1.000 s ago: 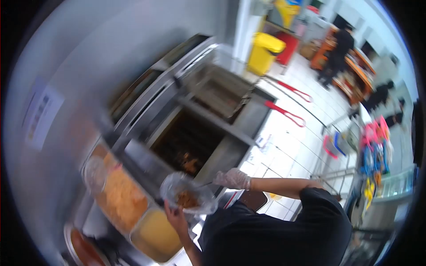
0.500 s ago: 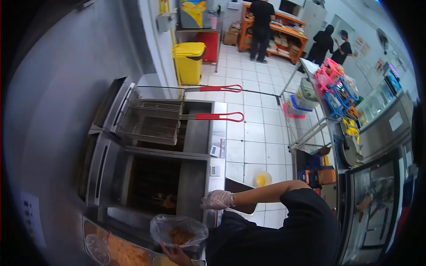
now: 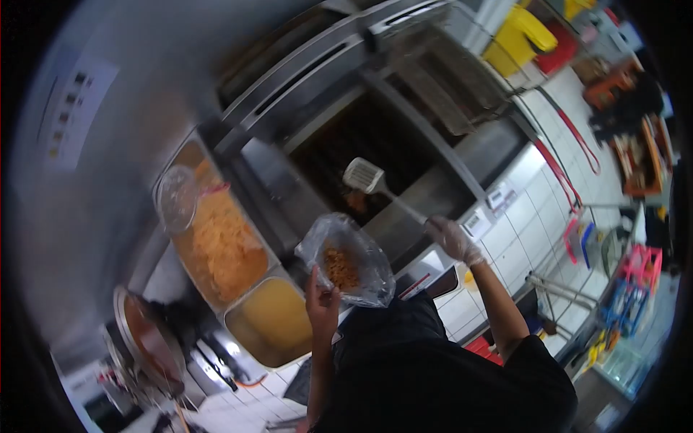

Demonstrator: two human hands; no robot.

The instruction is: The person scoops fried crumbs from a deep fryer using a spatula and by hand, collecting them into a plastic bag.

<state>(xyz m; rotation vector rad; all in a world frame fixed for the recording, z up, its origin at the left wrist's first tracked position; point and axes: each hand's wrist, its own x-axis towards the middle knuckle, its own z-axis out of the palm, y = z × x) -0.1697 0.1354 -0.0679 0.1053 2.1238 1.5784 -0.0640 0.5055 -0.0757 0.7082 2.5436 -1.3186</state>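
My left hand (image 3: 323, 302) grips the near rim of a bowl lined with a clear plastic bag (image 3: 375, 270). Brown crumbly bits (image 3: 341, 268) lie in the bag. In a clear plastic glove, my right hand (image 3: 455, 239) is closed around the handle of a pale slotted turner (image 3: 363, 175). The turner's head is over the dark fryer vat (image 3: 325, 141), close to a brown clump (image 3: 356, 202) in it. Whether the head touches the clump I cannot tell. The bowl is at the fryer's front edge.
Left of the bowl stand a metal pan (image 3: 211, 289) of orange crumb-like food and a tub of yellow liquid (image 3: 278, 317). A clear scoop-like container (image 3: 178, 198) rests on the pan. Beyond is a wire fry basket (image 3: 451, 79) with red handles. A yellow bin (image 3: 516, 43) stands farther off.
The camera has turned, so the fryer now appears tilted and more of the left side shows. My right hand has moved over the fryer's edge, with the turner now plainly visible in it.
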